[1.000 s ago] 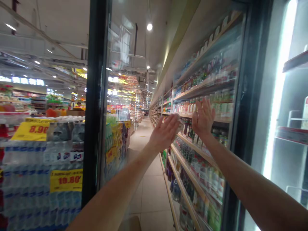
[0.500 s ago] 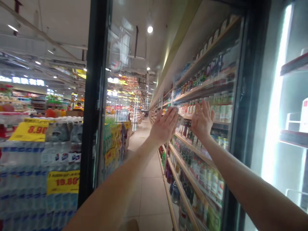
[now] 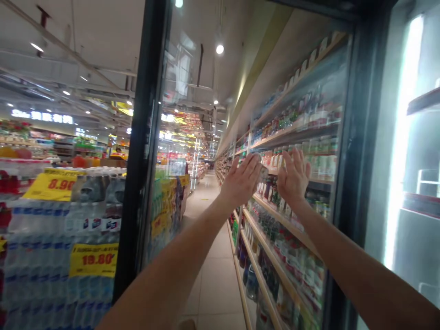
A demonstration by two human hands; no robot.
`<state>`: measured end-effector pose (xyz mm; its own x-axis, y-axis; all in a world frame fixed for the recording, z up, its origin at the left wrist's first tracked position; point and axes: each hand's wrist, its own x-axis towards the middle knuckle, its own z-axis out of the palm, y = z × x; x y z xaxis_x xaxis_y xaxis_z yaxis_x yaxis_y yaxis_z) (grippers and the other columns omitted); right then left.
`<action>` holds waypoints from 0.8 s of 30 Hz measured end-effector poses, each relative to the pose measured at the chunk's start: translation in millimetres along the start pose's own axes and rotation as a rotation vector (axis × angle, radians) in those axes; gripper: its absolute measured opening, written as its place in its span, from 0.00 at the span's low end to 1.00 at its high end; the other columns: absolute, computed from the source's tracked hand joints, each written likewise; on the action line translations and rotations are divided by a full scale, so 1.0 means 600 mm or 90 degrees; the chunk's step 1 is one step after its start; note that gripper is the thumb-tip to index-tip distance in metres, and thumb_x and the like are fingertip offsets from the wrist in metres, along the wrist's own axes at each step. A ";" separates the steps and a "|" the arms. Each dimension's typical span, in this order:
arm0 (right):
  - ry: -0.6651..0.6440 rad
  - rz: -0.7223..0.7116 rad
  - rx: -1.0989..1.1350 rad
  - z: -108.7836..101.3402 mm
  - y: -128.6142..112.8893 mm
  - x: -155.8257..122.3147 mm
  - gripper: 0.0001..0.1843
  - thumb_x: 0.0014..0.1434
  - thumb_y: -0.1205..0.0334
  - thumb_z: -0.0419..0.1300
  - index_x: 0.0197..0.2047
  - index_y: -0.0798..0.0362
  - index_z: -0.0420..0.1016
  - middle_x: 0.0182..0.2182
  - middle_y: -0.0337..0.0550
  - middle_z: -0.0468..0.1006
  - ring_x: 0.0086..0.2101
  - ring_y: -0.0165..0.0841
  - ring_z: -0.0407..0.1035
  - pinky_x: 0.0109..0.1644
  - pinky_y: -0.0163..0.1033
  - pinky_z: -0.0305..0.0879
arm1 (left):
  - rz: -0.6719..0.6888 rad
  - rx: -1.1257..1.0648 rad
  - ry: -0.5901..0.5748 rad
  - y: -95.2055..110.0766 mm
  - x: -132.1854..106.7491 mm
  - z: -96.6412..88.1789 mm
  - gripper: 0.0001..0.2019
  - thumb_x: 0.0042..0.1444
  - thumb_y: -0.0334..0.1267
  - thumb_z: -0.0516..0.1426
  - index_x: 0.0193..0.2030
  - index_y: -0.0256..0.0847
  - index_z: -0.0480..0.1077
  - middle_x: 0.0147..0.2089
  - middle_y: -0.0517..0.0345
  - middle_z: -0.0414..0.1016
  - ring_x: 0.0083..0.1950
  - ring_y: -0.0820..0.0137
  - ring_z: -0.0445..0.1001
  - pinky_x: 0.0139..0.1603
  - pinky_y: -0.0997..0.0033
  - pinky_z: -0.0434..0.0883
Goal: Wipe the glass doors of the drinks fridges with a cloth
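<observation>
Both my arms reach forward to a glass fridge door [image 3: 192, 114] that stands swung out in front of me. My left hand [image 3: 242, 182] lies flat on the glass with its fingers stretched upward. My right hand [image 3: 292, 176] is pressed flat on the same pane just to the right, fingers spread. Neither hand holds anything. Through the glass I see the shop aisle and long shelves of bottled drinks [image 3: 295, 256].
The door's black left frame [image 3: 139, 183] stands between me and stacked packs of water bottles [image 3: 68, 247] with yellow price tags [image 3: 93, 259]. At the right is the lit fridge interior [image 3: 409, 183] with shelves. A tiled aisle floor [image 3: 213, 275] runs ahead.
My hands stay flat on the glass and have shifted slightly right and down in view. The door's left frame now sits a little further right.
</observation>
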<state>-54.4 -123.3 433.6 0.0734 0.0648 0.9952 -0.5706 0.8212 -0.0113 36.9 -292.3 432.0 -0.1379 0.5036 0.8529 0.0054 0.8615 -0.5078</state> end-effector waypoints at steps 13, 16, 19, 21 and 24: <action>0.008 -0.003 -0.008 0.004 -0.001 0.000 0.26 0.59 0.60 0.45 0.59 0.54 0.64 0.62 0.52 0.60 0.62 0.43 0.51 0.62 0.57 0.46 | -0.044 -0.013 -0.004 0.009 0.033 0.011 0.24 0.62 0.39 0.43 0.63 0.33 0.55 0.68 0.48 0.52 0.70 0.62 0.46 0.68 0.51 0.46; 0.001 -0.004 -0.011 0.004 -0.001 0.001 0.26 0.59 0.60 0.45 0.59 0.54 0.63 0.62 0.52 0.59 0.62 0.43 0.51 0.62 0.57 0.46 | 0.033 -0.018 -0.040 0.001 0.032 0.008 0.24 0.62 0.40 0.42 0.63 0.34 0.55 0.68 0.50 0.51 0.69 0.63 0.47 0.68 0.52 0.45; -0.002 -0.002 -0.011 0.004 -0.003 0.000 0.26 0.59 0.60 0.45 0.60 0.53 0.62 0.62 0.52 0.59 0.62 0.42 0.50 0.62 0.57 0.46 | -0.119 -0.006 0.014 -0.084 0.032 -0.022 0.25 0.61 0.41 0.44 0.64 0.35 0.54 0.68 0.47 0.52 0.69 0.62 0.47 0.68 0.50 0.43; -0.005 0.004 -0.011 0.004 -0.006 0.000 0.26 0.59 0.60 0.45 0.60 0.53 0.62 0.62 0.51 0.59 0.63 0.42 0.50 0.62 0.58 0.46 | -0.276 0.005 0.077 -0.137 0.033 -0.040 0.26 0.59 0.42 0.46 0.63 0.35 0.54 0.68 0.44 0.51 0.70 0.60 0.46 0.68 0.48 0.42; -0.013 0.013 -0.012 0.003 -0.009 0.000 0.26 0.58 0.62 0.44 0.60 0.52 0.61 0.63 0.51 0.58 0.63 0.42 0.48 0.62 0.58 0.45 | -0.370 0.005 0.106 -0.148 0.037 -0.041 0.27 0.58 0.40 0.47 0.64 0.32 0.53 0.69 0.40 0.47 0.70 0.58 0.43 0.67 0.46 0.41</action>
<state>-52.9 -128.8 434.0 0.0457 0.0702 0.9965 -0.5566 0.8301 -0.0329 57.7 -356.2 499.3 0.0409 -0.0453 0.9981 -0.0324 0.9984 0.0466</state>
